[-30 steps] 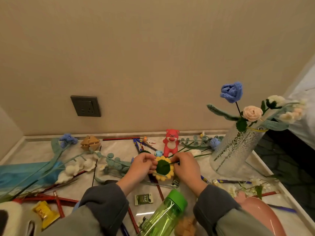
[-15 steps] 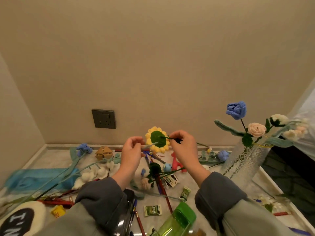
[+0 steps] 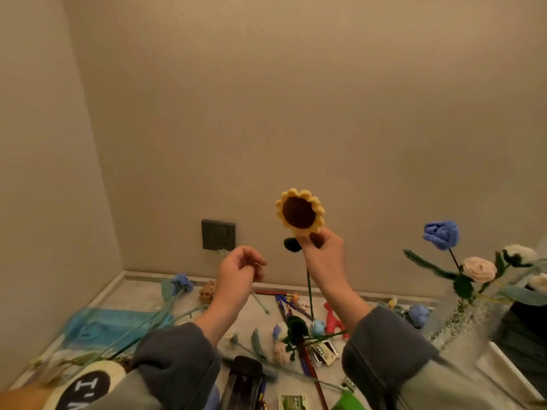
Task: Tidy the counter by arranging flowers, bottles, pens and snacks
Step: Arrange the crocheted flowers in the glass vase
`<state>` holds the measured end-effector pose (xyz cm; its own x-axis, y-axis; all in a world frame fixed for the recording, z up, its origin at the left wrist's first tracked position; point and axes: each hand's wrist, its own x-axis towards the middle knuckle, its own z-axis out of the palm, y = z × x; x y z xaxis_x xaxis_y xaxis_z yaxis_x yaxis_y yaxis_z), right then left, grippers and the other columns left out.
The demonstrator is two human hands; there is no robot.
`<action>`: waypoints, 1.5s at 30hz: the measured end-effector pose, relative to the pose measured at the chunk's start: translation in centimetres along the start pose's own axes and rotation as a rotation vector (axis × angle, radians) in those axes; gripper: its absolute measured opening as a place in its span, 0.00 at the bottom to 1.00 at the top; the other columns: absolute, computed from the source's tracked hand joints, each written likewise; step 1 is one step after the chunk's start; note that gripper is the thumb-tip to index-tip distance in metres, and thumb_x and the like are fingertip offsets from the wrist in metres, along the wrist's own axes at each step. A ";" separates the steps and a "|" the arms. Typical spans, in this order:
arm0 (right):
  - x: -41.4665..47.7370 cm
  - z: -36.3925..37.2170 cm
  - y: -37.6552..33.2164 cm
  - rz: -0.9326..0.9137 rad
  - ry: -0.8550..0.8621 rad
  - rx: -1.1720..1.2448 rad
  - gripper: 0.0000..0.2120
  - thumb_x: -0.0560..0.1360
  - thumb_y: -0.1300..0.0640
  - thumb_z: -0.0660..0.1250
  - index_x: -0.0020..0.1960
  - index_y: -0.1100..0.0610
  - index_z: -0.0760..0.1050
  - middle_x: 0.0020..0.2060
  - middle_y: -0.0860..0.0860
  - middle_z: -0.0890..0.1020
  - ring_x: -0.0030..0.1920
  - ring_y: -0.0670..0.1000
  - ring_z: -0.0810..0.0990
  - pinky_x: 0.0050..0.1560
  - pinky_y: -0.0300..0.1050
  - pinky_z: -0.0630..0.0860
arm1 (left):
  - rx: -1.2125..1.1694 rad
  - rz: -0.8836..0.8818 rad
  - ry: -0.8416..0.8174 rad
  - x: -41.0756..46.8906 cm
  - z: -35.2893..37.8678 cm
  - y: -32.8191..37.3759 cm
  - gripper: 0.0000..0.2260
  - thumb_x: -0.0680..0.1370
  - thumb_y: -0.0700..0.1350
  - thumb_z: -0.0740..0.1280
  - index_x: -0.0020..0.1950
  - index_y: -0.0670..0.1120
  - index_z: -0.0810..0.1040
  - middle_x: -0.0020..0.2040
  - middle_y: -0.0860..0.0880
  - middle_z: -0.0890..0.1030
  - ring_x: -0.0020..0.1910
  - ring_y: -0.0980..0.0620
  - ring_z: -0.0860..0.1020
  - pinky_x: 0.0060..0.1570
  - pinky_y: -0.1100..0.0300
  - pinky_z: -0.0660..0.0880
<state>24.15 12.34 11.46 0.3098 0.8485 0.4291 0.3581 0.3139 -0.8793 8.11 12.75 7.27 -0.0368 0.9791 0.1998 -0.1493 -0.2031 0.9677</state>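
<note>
Fingers (image 3: pixel 321 238) of the right hand (image 3: pixel 324 258) pinch the sunflower (image 3: pixel 300 213) just under its head, high above the counter (image 3: pixel 142 294). Left hand (image 3: pixel 239 270) has curled fingers; whether they hold something cannot be told. The sunflower's long stem (image 3: pixel 309 288) could hook the flowers (image 3: pixel 296 324) below and drag them off.

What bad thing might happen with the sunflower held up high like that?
1. The right hand pinches the sunflower just under its head, so its long green stem dangles over the pens and might snag them.
2. The glass vase holds leaning flowers like the blue rose; pushing another in might knock them or tip it.
3. The left hand seems to hold a thin teal stem, so it may not be free to steady the vase.
</note>
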 end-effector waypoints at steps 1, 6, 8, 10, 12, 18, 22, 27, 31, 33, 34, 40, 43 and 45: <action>0.0 0.2 -0.1 0.022 -0.018 0.000 0.08 0.76 0.56 0.69 0.38 0.51 0.79 0.35 0.45 0.83 0.38 0.43 0.79 0.39 0.40 0.72 | -0.002 0.017 -0.025 0.0 0.0 0.1 0.18 0.69 0.21 0.51 0.37 0.42 0.73 0.35 0.46 0.78 0.29 0.56 0.75 0.31 0.64 0.75; -0.4 1.2 -0.6 0.181 -0.113 0.077 0.05 0.78 0.57 0.66 0.44 0.54 0.78 0.41 0.53 0.83 0.40 0.48 0.80 0.37 0.39 0.74 | -0.038 0.076 -0.160 -0.6 -0.7 0.2 0.25 0.63 0.18 0.49 0.29 0.46 0.72 0.30 0.48 0.78 0.27 0.54 0.74 0.29 0.64 0.72; -0.7 1.7 -0.9 0.297 -0.196 0.147 0.05 0.79 0.57 0.64 0.46 0.54 0.77 0.42 0.54 0.83 0.33 0.47 0.82 0.32 0.36 0.74 | -0.078 0.091 -0.210 -1.1 -1.0 0.2 0.28 0.61 0.17 0.48 0.27 0.49 0.73 0.28 0.48 0.76 0.25 0.55 0.72 0.26 0.65 0.69; -0.9 2.1 -1.1 0.420 -0.265 0.196 0.05 0.81 0.57 0.60 0.50 0.55 0.75 0.46 0.55 0.83 0.32 0.47 0.82 0.36 0.42 0.74 | -0.101 0.106 -0.259 -1.5 -1.1 0.3 0.29 0.61 0.17 0.48 0.26 0.49 0.73 0.26 0.49 0.74 0.25 0.56 0.71 0.25 0.66 0.67; -1.1 2.3 -1.0 0.515 -0.293 0.310 0.06 0.81 0.59 0.58 0.50 0.56 0.73 0.48 0.56 0.82 0.38 0.50 0.82 0.38 0.44 0.74 | -0.104 0.109 -0.312 -2.0 -1.1 0.4 0.28 0.61 0.18 0.49 0.26 0.49 0.74 0.25 0.49 0.73 0.24 0.56 0.70 0.25 0.67 0.66; -1.6 1.2 -0.5 0.631 -0.285 0.593 0.07 0.81 0.61 0.59 0.53 0.60 0.75 0.46 0.58 0.81 0.45 0.53 0.81 0.42 0.46 0.77 | -0.043 0.063 -0.540 -3.8 0.0 0.1 0.27 0.59 0.20 0.49 0.26 0.50 0.74 0.24 0.51 0.73 0.23 0.56 0.69 0.26 0.67 0.66; -2.3 0.0 0.0 0.519 -0.216 0.413 0.07 0.81 0.59 0.61 0.52 0.59 0.77 0.46 0.56 0.84 0.46 0.52 0.83 0.43 0.47 0.79 | -0.031 0.012 -0.656 -4.8 1.2 0.2 0.20 0.59 0.23 0.52 0.30 0.46 0.74 0.28 0.47 0.78 0.31 0.51 0.78 0.37 0.61 0.75; -2.7 -2.4 -0.2 0.357 -0.059 0.120 0.06 0.80 0.57 0.62 0.47 0.55 0.77 0.46 0.56 0.82 0.50 0.56 0.81 0.53 0.53 0.78 | -0.022 -0.037 -0.438 -5.0 2.7 0.0 0.14 0.72 0.24 0.55 0.38 0.39 0.75 0.32 0.43 0.80 0.36 0.45 0.81 0.41 0.57 0.78; -3.7 -4.9 -0.8 0.343 -0.057 0.096 0.07 0.81 0.56 0.60 0.48 0.54 0.76 0.49 0.56 0.82 0.52 0.55 0.81 0.56 0.52 0.78 | 0.038 -0.117 -0.264 -4.5 4.6 0.0 0.06 0.78 0.37 0.63 0.53 0.46 0.76 0.45 0.46 0.79 0.42 0.50 0.80 0.46 0.54 0.80; -4.1 -5.9 -1.2 0.327 -0.075 0.088 0.07 0.81 0.56 0.60 0.49 0.55 0.77 0.50 0.57 0.82 0.52 0.54 0.81 0.55 0.51 0.78 | 0.055 -0.210 -0.372 -4.7 6.1 0.2 0.08 0.79 0.43 0.65 0.57 0.49 0.74 0.51 0.49 0.80 0.47 0.53 0.81 0.50 0.53 0.79; -4.3 -6.5 -1.4 0.312 -0.071 0.080 0.07 0.81 0.57 0.60 0.48 0.56 0.77 0.49 0.57 0.82 0.51 0.53 0.81 0.54 0.49 0.79 | 0.072 -0.231 -0.430 -4.9 6.9 0.3 0.07 0.79 0.45 0.65 0.57 0.49 0.75 0.50 0.49 0.81 0.46 0.54 0.82 0.49 0.53 0.79; -5.1 -10.9 -2.6 0.287 0.023 0.045 0.08 0.81 0.60 0.60 0.45 0.56 0.76 0.39 0.51 0.80 0.42 0.47 0.79 0.40 0.33 0.76 | 0.072 -0.184 -0.495 -7.2 11.8 0.8 0.07 0.81 0.41 0.61 0.55 0.45 0.77 0.43 0.46 0.82 0.38 0.53 0.82 0.38 0.61 0.80; -5.3 -14.1 -3.0 0.290 0.138 -0.006 0.09 0.80 0.59 0.61 0.50 0.63 0.78 0.44 0.58 0.82 0.50 0.60 0.80 0.50 0.49 0.76 | -0.014 -0.201 -0.464 -8.2 14.4 1.2 0.05 0.81 0.41 0.61 0.52 0.48 0.76 0.44 0.46 0.83 0.38 0.54 0.83 0.34 0.65 0.78; -5.5 -16.6 -3.2 0.257 0.230 -0.037 0.09 0.79 0.57 0.62 0.47 0.59 0.79 0.43 0.58 0.82 0.48 0.58 0.80 0.51 0.55 0.75 | -0.038 -0.173 -0.452 -8.8 16.2 1.3 0.04 0.81 0.43 0.61 0.52 0.48 0.76 0.47 0.44 0.83 0.43 0.50 0.83 0.40 0.58 0.80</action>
<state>35.95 -0.37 15.33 0.5831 0.7780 0.2340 0.2734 0.0834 -0.9583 24.29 3.96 9.28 0.4234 0.9013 0.0913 -0.1515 -0.0290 0.9880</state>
